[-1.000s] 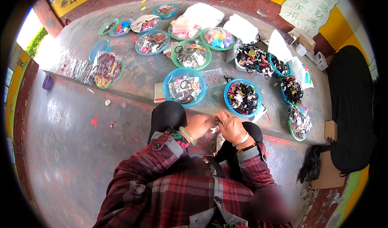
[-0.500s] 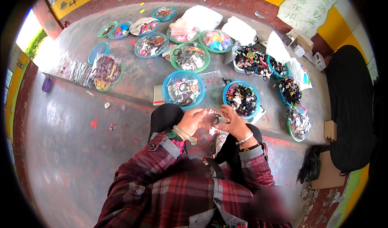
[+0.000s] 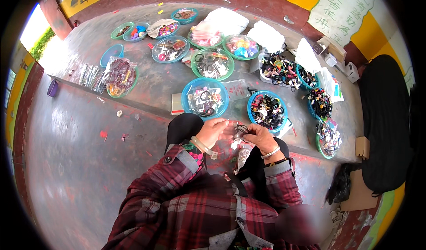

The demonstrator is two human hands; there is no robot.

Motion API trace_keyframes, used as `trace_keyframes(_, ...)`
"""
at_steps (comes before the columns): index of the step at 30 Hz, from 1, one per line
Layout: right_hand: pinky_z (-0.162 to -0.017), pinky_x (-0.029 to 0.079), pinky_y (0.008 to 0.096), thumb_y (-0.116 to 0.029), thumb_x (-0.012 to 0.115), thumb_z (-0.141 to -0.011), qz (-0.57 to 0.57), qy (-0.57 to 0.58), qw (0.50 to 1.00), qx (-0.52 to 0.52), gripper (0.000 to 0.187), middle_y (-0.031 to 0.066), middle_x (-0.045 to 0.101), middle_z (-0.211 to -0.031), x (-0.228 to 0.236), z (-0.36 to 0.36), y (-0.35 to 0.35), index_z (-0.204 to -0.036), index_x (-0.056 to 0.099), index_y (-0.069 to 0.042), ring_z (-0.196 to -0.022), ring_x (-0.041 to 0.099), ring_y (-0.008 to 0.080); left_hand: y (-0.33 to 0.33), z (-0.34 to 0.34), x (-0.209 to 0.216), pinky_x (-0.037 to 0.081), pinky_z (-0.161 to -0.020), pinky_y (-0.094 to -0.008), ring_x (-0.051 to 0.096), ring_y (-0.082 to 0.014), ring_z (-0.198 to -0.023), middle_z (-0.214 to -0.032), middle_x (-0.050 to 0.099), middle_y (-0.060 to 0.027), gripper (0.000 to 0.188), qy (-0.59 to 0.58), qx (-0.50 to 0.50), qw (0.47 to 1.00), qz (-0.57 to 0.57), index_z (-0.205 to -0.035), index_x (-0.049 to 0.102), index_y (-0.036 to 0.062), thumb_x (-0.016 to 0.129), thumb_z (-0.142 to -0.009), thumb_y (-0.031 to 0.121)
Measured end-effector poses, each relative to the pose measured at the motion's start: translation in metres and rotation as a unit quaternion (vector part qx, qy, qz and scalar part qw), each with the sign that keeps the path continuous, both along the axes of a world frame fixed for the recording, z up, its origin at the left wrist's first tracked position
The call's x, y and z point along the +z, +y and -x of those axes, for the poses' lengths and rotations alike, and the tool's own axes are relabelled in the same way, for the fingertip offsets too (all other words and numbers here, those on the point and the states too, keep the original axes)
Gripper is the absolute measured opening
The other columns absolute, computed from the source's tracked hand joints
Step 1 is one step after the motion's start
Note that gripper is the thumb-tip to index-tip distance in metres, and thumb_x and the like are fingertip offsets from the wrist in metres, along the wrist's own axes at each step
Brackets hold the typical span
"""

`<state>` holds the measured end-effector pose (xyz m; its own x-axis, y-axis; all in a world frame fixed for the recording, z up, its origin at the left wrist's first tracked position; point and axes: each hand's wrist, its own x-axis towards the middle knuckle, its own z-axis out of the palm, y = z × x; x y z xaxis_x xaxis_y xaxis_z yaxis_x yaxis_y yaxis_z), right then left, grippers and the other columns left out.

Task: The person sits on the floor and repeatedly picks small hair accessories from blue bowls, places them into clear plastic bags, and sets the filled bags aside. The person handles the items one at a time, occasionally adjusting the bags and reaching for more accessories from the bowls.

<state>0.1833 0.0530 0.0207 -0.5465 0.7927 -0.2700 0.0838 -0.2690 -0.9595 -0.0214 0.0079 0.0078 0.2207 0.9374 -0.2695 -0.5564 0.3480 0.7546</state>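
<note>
Our left hand [image 3: 214, 132] and right hand [image 3: 259, 137] together pinch a small black elastic hair tie [image 3: 240, 130], near the blue plastic bowl [image 3: 205, 98].

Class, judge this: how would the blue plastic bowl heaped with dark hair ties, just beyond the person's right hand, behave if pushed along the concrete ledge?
The blue plastic bowl of dark hair ties looks thin-walled, so probably light. It sits low and wide, so it would likely slide rather than tip. The loose heap might spill ties over the rim.
</note>
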Motion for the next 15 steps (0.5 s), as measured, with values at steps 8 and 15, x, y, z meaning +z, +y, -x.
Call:
trace_keyframes(8, -0.055, 0.044, 0.0198, 0.004, 0.060, -0.076, -0.019, 0.027, 0.995, -0.091, 0.017, 0.0041, 0.060, -0.076, 0.006, 0.000, -0.001, -0.093, 0.057, 0.003, -0.064, 0.056, 0.0089, 0.000, -0.005, -0.010, 0.053, -0.073, -0.0323, 0.061, -0.0223, -0.086, -0.098, 0.059, -0.0155, 0.028, 0.103, -0.016, 0.994, -0.032, -0.108, 0.051, -0.0066, 0.043, -0.093, 0.016)
trace_keyframes(15, -0.057, 0.044, 0.0238, 0.005, 0.062, -0.072, -0.275, -0.096, 0.956, -0.040, 0.011, 0.0034, 0.059, -0.076, 0.011, 0.003, -0.008, -0.083, 0.064, 0.001, -0.065, 0.056, 0.0106, -0.005, -0.011, -0.011, 0.050, -0.065, -0.0245, 0.061, -0.0120, -0.072, -0.083, 0.064, -0.0093, 0.026, 0.304, -0.050, 0.940, -0.146, -0.103, 0.059, -0.0009, 0.047, -0.091, 0.019)
